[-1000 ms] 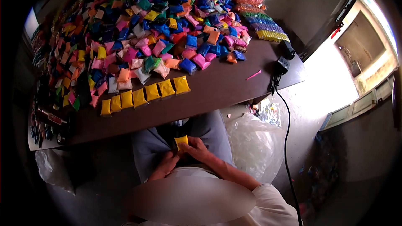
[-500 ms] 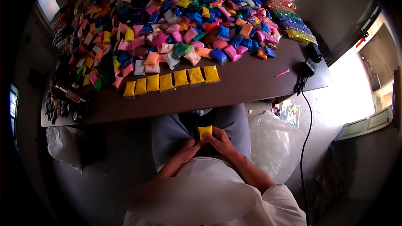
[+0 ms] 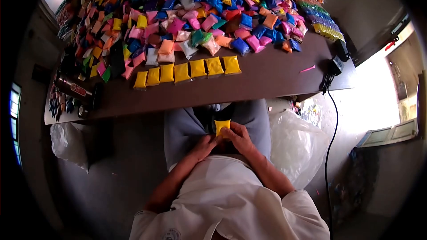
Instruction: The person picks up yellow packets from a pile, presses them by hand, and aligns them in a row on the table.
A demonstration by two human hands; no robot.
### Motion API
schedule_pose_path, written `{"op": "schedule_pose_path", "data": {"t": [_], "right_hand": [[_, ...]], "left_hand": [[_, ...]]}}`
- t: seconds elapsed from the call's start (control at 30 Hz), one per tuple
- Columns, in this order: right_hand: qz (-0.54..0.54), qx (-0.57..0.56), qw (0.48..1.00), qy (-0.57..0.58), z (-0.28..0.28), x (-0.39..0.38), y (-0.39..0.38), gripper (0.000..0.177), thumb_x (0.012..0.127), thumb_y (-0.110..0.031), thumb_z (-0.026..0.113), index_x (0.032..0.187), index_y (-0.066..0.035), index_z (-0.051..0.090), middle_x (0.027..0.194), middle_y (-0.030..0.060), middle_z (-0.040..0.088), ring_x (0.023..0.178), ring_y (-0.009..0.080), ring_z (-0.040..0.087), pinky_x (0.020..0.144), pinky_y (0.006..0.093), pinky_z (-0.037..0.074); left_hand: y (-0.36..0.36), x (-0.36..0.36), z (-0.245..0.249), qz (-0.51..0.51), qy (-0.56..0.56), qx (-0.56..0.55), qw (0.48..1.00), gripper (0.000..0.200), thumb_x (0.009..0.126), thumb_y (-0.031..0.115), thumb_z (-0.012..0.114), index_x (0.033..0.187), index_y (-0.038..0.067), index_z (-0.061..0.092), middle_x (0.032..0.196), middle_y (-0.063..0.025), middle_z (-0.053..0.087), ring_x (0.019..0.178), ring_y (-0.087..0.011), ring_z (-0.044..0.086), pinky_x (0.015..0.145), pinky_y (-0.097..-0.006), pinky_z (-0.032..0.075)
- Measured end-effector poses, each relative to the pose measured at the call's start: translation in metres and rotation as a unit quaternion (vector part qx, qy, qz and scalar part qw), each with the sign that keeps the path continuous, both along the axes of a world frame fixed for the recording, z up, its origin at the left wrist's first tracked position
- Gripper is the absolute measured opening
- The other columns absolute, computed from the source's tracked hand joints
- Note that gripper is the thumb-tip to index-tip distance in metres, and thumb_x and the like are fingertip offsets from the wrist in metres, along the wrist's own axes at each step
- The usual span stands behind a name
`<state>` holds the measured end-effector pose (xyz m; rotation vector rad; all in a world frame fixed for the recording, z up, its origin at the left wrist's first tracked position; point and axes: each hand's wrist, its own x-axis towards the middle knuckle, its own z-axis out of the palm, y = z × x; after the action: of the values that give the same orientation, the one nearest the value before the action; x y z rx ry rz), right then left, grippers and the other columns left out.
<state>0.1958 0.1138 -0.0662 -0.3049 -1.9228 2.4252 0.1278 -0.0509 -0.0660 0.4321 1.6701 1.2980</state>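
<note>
A small yellow packet [image 3: 223, 126] is held over my lap, below the table's front edge. My right hand [image 3: 239, 137] grips its lower right side, with the thumb across its face. At the lower left corner of the packet, my left hand [image 3: 206, 145] has its fingers closed on it, though they are partly hidden. On the table [image 3: 262, 78] in front of me lies a row of several similar yellow packets [image 3: 181, 72], side by side.
Behind the row spreads a large heap of colourful packets [image 3: 178, 22]. Stacked strips of packets [image 3: 327, 31] stand at the far right. A pink stick [image 3: 307, 69] and a black adapter with cable [image 3: 336, 66] lie rightward. A dark cylinder [image 3: 73, 88] is at left; plastic bags [image 3: 296, 151] sit below.
The camera view has tilted, so the table sits higher in the picture and more of my shirt shows. Both hands still hold the yellow packet, now slightly higher in view.
</note>
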Motion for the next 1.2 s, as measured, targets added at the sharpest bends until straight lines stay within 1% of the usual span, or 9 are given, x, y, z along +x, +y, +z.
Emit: {"op": "schedule_pose_path", "data": {"t": [0.23,0.57,0.77,0.87,0.93,1.0,1.07,1.13,1.2], "right_hand": [[-0.011,-0.056,0.998,-0.002,-0.003,-0.003,-0.002,0.031,0.090,-0.029,0.059,0.102,0.000,0.059,0.091,0.0058,0.063,0.081,0.0102,0.059,0.076,0.0232,0.048],[0.000,-0.040,0.999,0.000,-0.003,-0.002,0.001,0.029,0.090,-0.024,0.060,0.101,0.003,0.058,0.091,0.0051,0.062,0.081,0.0100,0.058,0.074,0.0231,0.048],[-0.070,-0.028,0.997,0.000,0.021,0.000,0.003,0.030,0.090,-0.027,0.061,0.102,0.000,0.059,0.090,0.0020,0.062,0.080,0.0074,0.056,0.073,0.0221,0.046],[-0.102,-0.042,0.993,-0.037,0.043,-0.004,0.016,0.031,0.091,-0.029,0.059,0.106,-0.002,0.058,0.092,0.0013,0.062,0.079,0.0069,0.056,0.070,0.0225,0.047],[-0.139,-0.193,0.971,0.007,0.054,-0.012,0.026,0.029,0.091,-0.023,0.056,0.112,-0.003,0.056,0.094,0.0019,0.060,0.080,0.0076,0.055,0.067,0.0223,0.046],[-0.145,-0.218,0.965,0.025,0.057,-0.022,0.040,0.033,0.090,-0.021,0.052,0.117,-0.003,0.052,0.088,0.0024,0.057,0.074,0.0099,0.052,0.061,0.0219,0.043],[-0.008,-0.399,0.907,0.135,0.062,-0.025,0.054,0.038,0.089,-0.026,0.048,0.119,-0.001,0.050,0.076,0.0027,0.048,0.064,0.0103,0.044,0.055,0.0209,0.038],[-0.037,-0.421,0.898,0.123,0.066,-0.027,0.056,0.046,0.091,-0.034,0.043,0.121,0.000,0.048,0.068,0.0022,0.039,0.059,0.0103,0.036,0.051,0.0219,0.034],[0.015,-0.521,0.838,0.163,0.064,-0.028,0.058,0.047,0.093,-0.035,0.039,0.123,0.000,0.046,0.066,0.0009,0.037,0.056,0.0098,0.034,0.050,0.0225,0.033]], "left_hand": [[-0.001,-0.001,-0.001,0.021,-0.033,0.008,0.999,0.049,0.092,0.048,0.046,0.106,0.003,0.059,0.087,-0.0070,0.065,0.084,-0.0149,0.062,0.085,-0.0276,0.046],[0.002,0.000,0.001,0.010,-0.036,0.031,0.999,0.047,0.091,0.047,0.051,0.100,0.002,0.062,0.085,-0.0073,0.065,0.081,-0.0149,0.061,0.080,-0.0274,0.046],[0.001,-0.001,0.003,0.040,-0.035,0.037,0.998,0.042,0.090,0.042,0.055,0.095,0.001,0.062,0.083,-0.0064,0.064,0.079,-0.0146,0.060,0.079,-0.0271,0.046],[0.001,0.002,-0.026,0.088,-0.137,0.056,0.985,0.037,0.091,0.036,0.055,0.089,0.000,0.062,0.084,-0.0083,0.064,0.080,-0.0163,0.061,0.080,-0.0283,0.047],[0.001,0.000,-0.033,0.109,-0.222,0.116,0.962,0.031,0.089,0.031,0.061,0.089,0.001,0.061,0.081,-0.0068,0.063,0.075,-0.0150,0.061,0.073,-0.0263,0.050],[0.002,0.000,-0.031,0.112,-0.222,0.103,0.963,0.031,0.089,0.031,0.060,0.085,0.001,0.059,0.082,-0.0079,0.062,0.077,-0.0158,0.060,0.074,-0.0265,0.049],[0.004,0.000,-0.025,0.112,-0.224,0.092,0.964,0.031,0.090,0.031,0.059,0.082,0.001,0.058,0.082,-0.0090,0.061,0.078,-0.0166,0.060,0.075,-0.0267,0.049],[0.003,0.001,-0.024,0.131,-0.229,0.086,0.961,0.032,0.089,0.032,0.060,0.081,0.002,0.056,0.082,-0.0097,0.060,0.077,-0.0174,0.059,0.075,-0.0277,0.049],[0.003,0.001,-0.027,0.122,-0.231,0.101,0.960,0.034,0.087,0.035,0.063,0.078,0.003,0.054,0.082,-0.0095,0.059,0.076,-0.0179,0.058,0.075,-0.0280,0.048]]}}
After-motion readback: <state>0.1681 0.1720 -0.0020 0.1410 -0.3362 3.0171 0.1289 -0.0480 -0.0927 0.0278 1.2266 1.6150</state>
